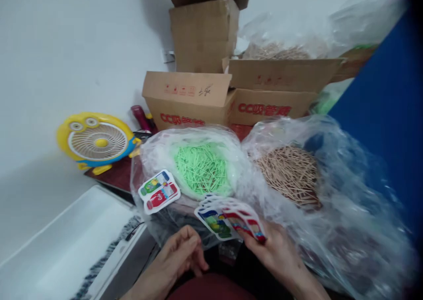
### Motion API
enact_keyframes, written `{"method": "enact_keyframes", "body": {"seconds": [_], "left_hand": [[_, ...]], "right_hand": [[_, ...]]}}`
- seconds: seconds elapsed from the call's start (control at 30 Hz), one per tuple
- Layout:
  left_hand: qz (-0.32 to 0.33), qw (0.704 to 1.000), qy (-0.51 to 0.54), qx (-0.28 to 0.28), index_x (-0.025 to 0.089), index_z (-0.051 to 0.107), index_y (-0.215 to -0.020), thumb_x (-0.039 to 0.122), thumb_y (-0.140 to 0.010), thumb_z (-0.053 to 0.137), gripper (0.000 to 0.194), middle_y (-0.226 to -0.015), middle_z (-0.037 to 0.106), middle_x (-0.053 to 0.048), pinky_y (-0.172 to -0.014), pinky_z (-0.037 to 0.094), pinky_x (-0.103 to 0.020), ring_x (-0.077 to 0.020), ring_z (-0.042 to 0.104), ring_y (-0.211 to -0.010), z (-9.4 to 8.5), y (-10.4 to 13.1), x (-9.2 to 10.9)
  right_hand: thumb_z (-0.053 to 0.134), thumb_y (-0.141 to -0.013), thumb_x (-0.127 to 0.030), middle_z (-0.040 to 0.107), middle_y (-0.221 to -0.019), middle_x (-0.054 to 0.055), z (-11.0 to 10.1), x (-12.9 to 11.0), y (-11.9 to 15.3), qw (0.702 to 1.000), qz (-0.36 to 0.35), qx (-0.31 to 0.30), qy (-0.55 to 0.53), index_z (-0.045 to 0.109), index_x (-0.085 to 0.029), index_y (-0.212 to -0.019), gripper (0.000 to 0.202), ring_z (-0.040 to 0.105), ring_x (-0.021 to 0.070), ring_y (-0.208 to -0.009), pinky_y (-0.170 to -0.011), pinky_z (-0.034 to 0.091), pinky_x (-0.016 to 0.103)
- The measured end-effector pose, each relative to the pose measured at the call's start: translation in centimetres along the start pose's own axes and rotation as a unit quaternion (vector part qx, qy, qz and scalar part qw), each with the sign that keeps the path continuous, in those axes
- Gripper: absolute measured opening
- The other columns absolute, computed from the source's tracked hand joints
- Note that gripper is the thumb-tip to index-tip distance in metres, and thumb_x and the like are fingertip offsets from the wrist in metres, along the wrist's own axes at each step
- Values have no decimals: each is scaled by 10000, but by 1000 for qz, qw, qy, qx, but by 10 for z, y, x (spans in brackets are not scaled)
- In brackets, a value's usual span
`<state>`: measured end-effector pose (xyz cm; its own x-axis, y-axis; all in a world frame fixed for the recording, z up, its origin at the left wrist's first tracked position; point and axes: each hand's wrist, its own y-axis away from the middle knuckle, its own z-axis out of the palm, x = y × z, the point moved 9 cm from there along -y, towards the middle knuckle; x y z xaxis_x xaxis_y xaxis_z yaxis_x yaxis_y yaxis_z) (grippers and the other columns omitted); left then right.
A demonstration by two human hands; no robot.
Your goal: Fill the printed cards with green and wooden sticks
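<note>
My right hand (276, 249) is closed round a fanned stack of die-cut drink-print cards (228, 218), with red bottles and green-and-blue pictures on white borders. To its left, my left hand (181, 253) is curled, thumb against the index finger; whether anything is pinched there is hidden. Beyond it, a similar card pile (159, 191) lies on clear plastic. Behind the held stack, thin green sticks (201, 168) fill an open plastic bag. Farther right, brown sticks (291, 174) lie in another open bag (346, 172).
Open cardboard boxes (190, 95) with red lettering stand at the back, beside bagged brown sticks (280, 51). A yellow cartoon fan (99, 141) stands left, above a white foam box (66, 223). A blue panel (380, 97) rises at right.
</note>
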<state>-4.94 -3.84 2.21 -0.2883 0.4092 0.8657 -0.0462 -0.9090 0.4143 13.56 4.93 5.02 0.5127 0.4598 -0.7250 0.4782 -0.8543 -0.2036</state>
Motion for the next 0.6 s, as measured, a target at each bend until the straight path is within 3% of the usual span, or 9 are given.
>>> {"method": "enact_keyframes", "body": {"seconds": [0.1,0.23,0.33,0.4,0.5,0.6], "left_hand": [[-46,986,157,-22,224,601,-1084,623,-824,475,493,-1049,677,-115,-835,497,-391,-266,630,-1007,-1,26,4],[-50,964,244,97,179,628,-1099,522,-846,521,439,-1016,711,-120,-826,513,-387,-273,662,-961,-37,44,8],[-44,936,270,223,120,667,-973,206,-753,675,236,-856,745,-107,-790,527,-355,-246,702,-798,-78,60,-9],[-35,918,273,286,97,675,-876,66,-677,672,201,-754,746,-97,-747,540,-354,-234,705,-676,-105,73,-24],[-45,895,306,323,74,666,-775,77,-684,638,95,-692,734,-116,-692,556,-368,-244,695,-599,-147,90,-48],[-25,879,289,378,48,656,-815,113,-725,624,116,-719,726,-143,-699,565,-373,-256,699,-645,-221,111,-57]], "right_hand": [[599,-771,-201,725,-979,78,44,-54,-2,982,-154,-59,87,626,-252,-1133,366,685,257,-778,-646,519,319],[539,-797,-98,691,-1053,117,107,-118,7,927,-324,-82,169,572,-179,-1141,355,659,237,-848,-702,501,312],[573,-802,-120,686,-999,112,148,-147,9,902,-380,-103,179,560,-140,-1104,303,648,242,-840,-708,504,332],[598,-800,-137,690,-962,91,171,-159,6,894,-393,-128,172,572,-151,-1069,271,647,234,-832,-717,511,335],[604,-811,-181,668,-1111,82,192,-173,-3,900,-392,-136,132,566,-187,-1130,321,633,243,-969,-828,516,361],[597,-811,-219,560,-1318,84,200,-172,-11,908,-380,-146,98,514,-210,-1249,446,565,259,-1139,-949,486,397]]}}
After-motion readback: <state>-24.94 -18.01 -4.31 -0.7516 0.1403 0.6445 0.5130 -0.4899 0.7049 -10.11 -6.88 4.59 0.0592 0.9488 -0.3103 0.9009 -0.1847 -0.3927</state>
